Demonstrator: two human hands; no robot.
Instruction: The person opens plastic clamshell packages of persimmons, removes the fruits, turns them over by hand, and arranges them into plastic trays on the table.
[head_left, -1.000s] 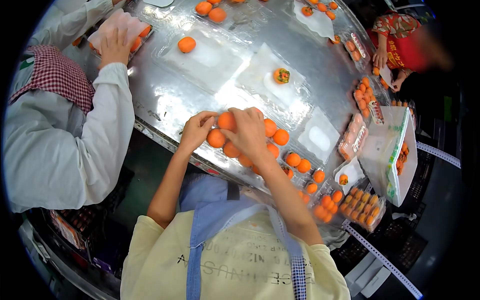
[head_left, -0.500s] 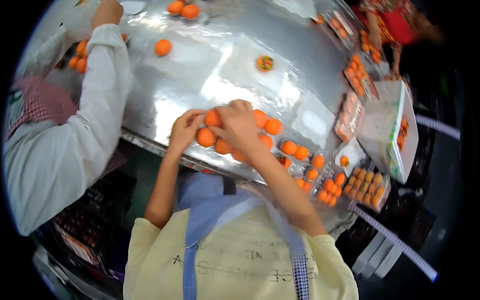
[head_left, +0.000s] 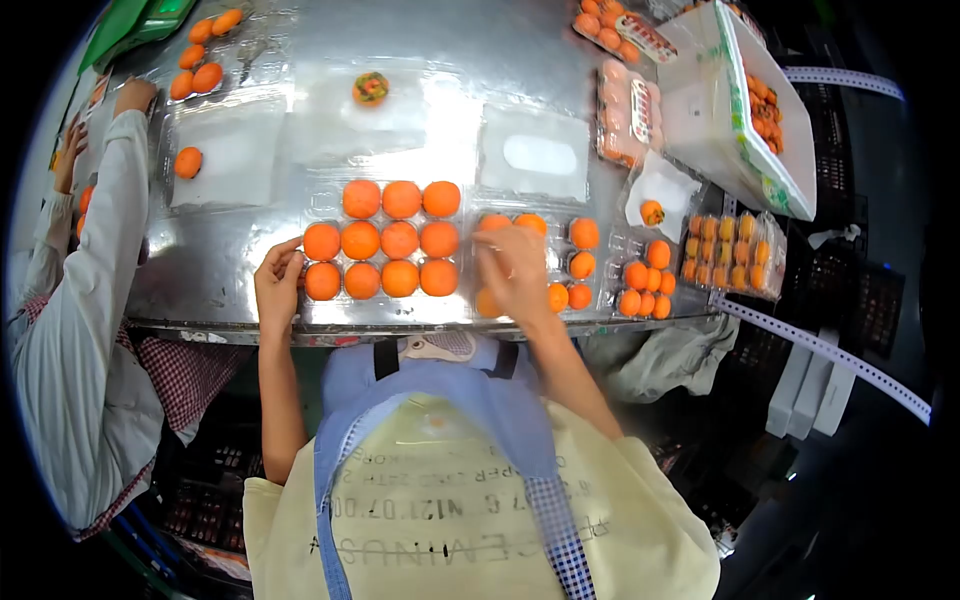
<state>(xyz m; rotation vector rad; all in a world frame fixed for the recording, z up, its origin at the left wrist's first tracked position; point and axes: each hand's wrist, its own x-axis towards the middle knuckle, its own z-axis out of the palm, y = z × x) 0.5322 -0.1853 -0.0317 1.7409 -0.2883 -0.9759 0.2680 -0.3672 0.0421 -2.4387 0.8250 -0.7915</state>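
A clear tray of orange fruit (head_left: pixel 361 239) in rows lies at the table's front edge, its top left spot without fruit. My left hand (head_left: pixel 277 285) is at the tray's left edge, thumb and fingers pressed together there; what they grip is too small to make out. Over a second group of orange fruit (head_left: pixel 530 223), right of the tray, is my right hand (head_left: pixel 513 268), blurred, fingers bent down; whether it holds a fruit cannot be seen. Farther right stands a smaller group of fruit (head_left: pixel 657 254).
Clear trays with white liners (head_left: pixel 536 153) lie behind, one bearing a single fruit (head_left: pixel 370 89). A white foam box (head_left: pixel 705 110) holds fruit at the right, near packed trays (head_left: pixel 735 255). Another person's white sleeve (head_left: pixel 100 220) is at the left, and a green object (head_left: pixel 130 25) behind.
The view has turned and shifted. My right hand has moved off the left tray to the fruit on its right, uncovering the rows. The co-worker's arm has moved farther left.
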